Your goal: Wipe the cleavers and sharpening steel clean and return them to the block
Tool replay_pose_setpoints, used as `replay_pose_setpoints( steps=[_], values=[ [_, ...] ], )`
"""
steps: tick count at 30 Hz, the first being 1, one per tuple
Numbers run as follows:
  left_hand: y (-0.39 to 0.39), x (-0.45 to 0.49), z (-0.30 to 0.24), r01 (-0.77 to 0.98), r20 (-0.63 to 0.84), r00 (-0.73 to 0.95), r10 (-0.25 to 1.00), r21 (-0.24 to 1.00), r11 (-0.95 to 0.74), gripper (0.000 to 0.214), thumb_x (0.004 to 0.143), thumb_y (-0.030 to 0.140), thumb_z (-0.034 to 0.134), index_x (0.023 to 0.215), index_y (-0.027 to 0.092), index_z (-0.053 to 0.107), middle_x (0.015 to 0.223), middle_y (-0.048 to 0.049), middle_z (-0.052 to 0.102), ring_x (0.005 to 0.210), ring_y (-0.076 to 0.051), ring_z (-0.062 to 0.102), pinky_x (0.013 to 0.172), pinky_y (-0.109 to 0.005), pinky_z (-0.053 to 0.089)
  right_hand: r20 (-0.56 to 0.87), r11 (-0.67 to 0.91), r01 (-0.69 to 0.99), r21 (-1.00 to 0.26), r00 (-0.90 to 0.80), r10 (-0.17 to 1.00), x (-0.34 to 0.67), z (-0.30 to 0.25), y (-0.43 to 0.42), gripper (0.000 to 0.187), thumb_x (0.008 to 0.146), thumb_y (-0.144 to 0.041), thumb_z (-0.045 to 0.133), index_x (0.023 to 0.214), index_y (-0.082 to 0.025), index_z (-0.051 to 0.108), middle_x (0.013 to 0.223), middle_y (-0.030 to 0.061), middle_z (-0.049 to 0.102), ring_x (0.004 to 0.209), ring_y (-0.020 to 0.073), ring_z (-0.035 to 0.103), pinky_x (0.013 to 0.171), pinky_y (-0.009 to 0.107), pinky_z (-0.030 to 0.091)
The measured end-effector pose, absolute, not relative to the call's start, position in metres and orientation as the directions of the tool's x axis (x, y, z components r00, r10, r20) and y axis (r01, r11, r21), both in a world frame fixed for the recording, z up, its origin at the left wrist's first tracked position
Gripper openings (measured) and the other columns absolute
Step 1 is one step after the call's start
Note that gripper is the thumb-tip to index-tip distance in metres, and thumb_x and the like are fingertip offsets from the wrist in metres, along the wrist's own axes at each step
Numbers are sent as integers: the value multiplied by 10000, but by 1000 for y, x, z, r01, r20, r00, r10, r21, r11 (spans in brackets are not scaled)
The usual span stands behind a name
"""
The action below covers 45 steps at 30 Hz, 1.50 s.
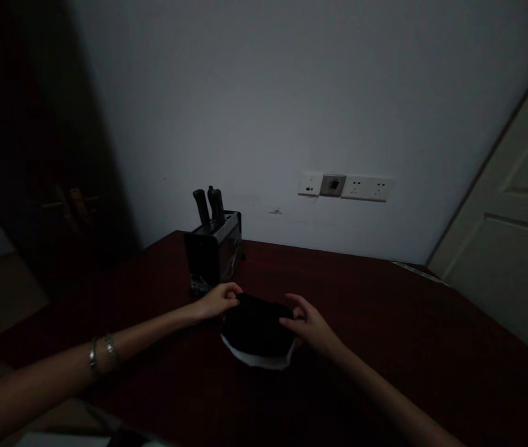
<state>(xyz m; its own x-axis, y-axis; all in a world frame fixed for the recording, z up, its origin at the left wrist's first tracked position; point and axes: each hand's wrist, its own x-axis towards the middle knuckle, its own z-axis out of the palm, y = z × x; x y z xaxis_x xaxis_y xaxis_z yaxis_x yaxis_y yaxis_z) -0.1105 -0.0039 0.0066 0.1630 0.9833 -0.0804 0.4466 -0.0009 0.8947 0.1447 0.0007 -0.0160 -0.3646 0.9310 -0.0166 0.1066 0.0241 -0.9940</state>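
In the dim head view, a black, rounded item (259, 326), perhaps of cloth, has a white band along its near edge. My left hand (219, 300) pinches its upper left edge between thumb and fingers. On the opposite side, my right hand (306, 320) grips the right edge, thumb on the black surface and index finger raised a little. The item is held between both hands over the dark red table (338, 285). Darkness hides its exact kind and whether it touches the tabletop.
Beyond my left hand stands a knife block (217, 245) with several black handles sticking up. Wall sockets (345, 186) are on the wall behind the table. A pale door (515, 205) is at the right and a dark door (59, 155) at the left.
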Motion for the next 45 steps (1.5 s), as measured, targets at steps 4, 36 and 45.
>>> replay_pose_setpoints(
  steps=[4, 36, 45],
  values=[
    [-27, -182, -2, 518, -95, 21, 995, 853, 70, 232, 625, 252, 548, 842, 172, 524, 586, 62, 458, 511, -93, 446, 479, -191, 340, -41, 1, 82, -997, -508, 861, 65, -32, 4, 688, 577, -327, 712, 1198, -256, 427, 698, -66, 431, 514, 89, 513, 356, 212, 486],
    [97, 28, -39, 894, 254, 395, 883, 116, -434, 325, 860, 249, 354, 1096, 68, 484, 1188, -179, 488, 1128, -258, 440, 940, -368, 349, 424, 369, 760, -534, -136, 895, 244, -52, 80, 369, 772, -240, 491, 1105, -112, 589, 1246, 140, 524, 1200, 254, 431, 1040, 407, 294],
    [122, 34, -52, 911, 279, 345, 896, 130, -392, 395, 872, 283, 329, 1155, 43, 462, 1261, -197, 465, 1222, -289, 368, 1000, -388, 287, 361, 329, 879, -346, -199, 911, 241, -58, 83, 401, 853, -241, 400, 1177, -60, 551, 1280, 193, 496, 1218, 266, 421, 1019, 408, 299]
  ],
)
